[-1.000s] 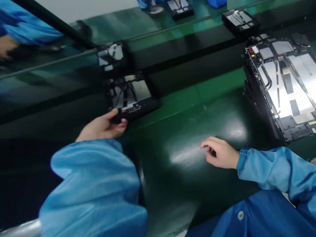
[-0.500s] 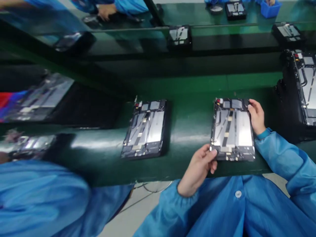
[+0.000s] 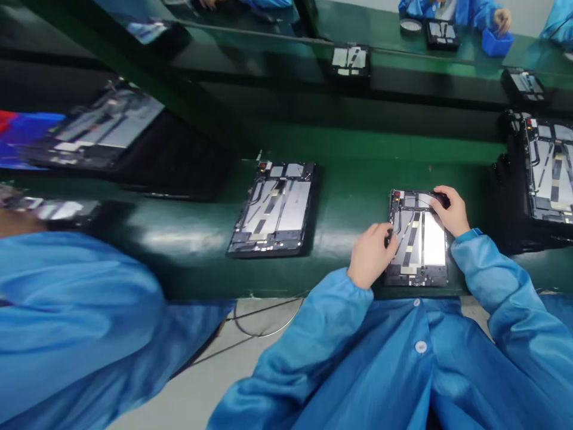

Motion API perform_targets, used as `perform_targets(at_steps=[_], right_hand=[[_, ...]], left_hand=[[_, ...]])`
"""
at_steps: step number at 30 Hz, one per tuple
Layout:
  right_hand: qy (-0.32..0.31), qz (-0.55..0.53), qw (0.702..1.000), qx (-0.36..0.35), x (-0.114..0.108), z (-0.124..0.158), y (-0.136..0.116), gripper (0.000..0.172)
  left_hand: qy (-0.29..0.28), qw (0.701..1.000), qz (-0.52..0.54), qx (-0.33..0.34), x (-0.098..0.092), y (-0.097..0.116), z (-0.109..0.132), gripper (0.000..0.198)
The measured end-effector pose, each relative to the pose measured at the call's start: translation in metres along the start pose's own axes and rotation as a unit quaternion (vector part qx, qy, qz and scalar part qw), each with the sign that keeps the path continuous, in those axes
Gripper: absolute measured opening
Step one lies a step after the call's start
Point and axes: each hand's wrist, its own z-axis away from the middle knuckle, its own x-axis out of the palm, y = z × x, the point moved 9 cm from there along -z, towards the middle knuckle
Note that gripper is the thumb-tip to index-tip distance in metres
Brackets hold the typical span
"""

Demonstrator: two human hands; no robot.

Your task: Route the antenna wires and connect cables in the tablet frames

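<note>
An opened tablet (image 3: 414, 242), its metal plates, dark strips and boards bared, lies on the green bench close to my body. My left hand (image 3: 371, 254) is at its left edge, thumb and forefinger curled around that side. Across the tablet's upper right corner sits my right hand (image 3: 452, 212), with the thumb on its face and the fingers over the far edge. A second opened tablet (image 3: 273, 206), or a low pile topped by one, rests to the left, apart from both hands.
A tall stack of opened tablets (image 3: 553, 170) stands at right; another blurred stack (image 3: 107, 125) is at left by a green post (image 3: 120, 77). A co-worker's blue sleeve (image 3: 76, 298) fills the lower left. Across the bench are more tablets (image 3: 351, 60) and a blue bin (image 3: 496, 43).
The tablet has come down flat near the bench edge. My left hand has slid up its left side, and my right hand has moved inward over the top corner. The view has shifted.
</note>
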Motion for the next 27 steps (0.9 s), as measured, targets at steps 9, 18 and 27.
perform_targets(at_steps=[9, 18, 27], right_hand=[[-0.281, 0.327, 0.902, 0.026, 0.037, -0.015, -0.06, 0.029], [-0.32, 0.373, 0.871, 0.017, 0.043, -0.029, -0.079, 0.03], [-0.291, 0.333, 0.897, 0.008, 0.037, -0.023, -0.085, 0.031]], left_hand=[[-0.05, 0.984, -0.169, -0.028, -0.02, 0.033, -0.073, 0.035], [-0.111, 0.969, -0.215, -0.054, -0.016, 0.035, -0.091, 0.034], [-0.115, 0.969, -0.206, -0.07, -0.013, 0.032, -0.093, 0.035]])
